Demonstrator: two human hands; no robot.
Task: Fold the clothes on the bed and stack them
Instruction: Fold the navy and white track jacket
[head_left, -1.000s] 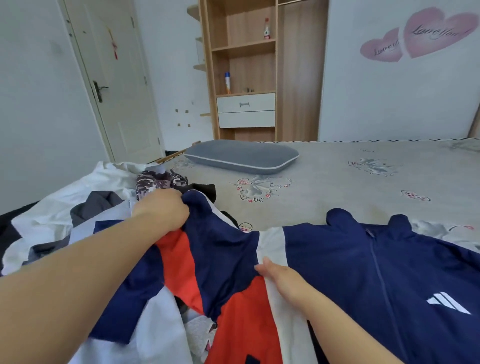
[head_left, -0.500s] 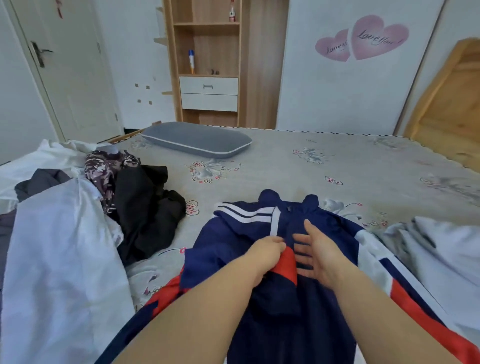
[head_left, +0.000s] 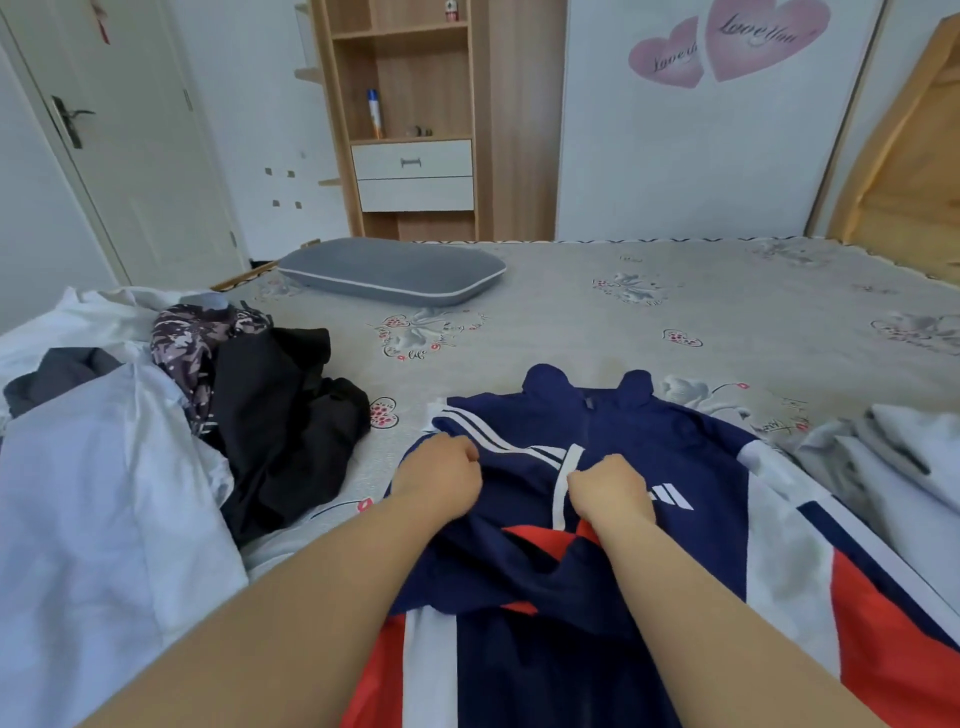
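1. While the navy track jacket (head_left: 675, 452) lies front-up on the bed (head_left: 649, 322), both hands are working the sleeve that's been laid over its chest. The left hand (head_left: 441, 480) has its fingers curled tight into the navy fabric, just below the white shoulder stripes (head_left: 498, 441). The right hand (head_left: 610, 491) is curled too, pinching the white seam strip (head_left: 563, 483) right at its fingertips, with the three-bar logo (head_left: 670, 496) just past its knuckles on the right.

2. Where it sits: the collar points away from the fingers, and the red and white panels run back under both wrists toward the person. So I'd guess this is the first sleeve fold, nowhere near stacking yet.

3. What could go wrong, imo:
- This fabric looks slick. Let go too fast and the sleeve probably slides back off the chest.
- There's a bunched ridge of navy below the wrists. Folding over that locks in a lumpy bundle.
- If one hand tugs harder than the other, the collar skews and the fold goes crooked.

4. Left of the left-hand fingers are the black garment (head_left: 280, 415) and the white garment (head_left: 104, 493), still unfolded. Right of the right hand is a rumpled grey-white garment (head_left: 883, 457). A wide sweep could drag either one in.
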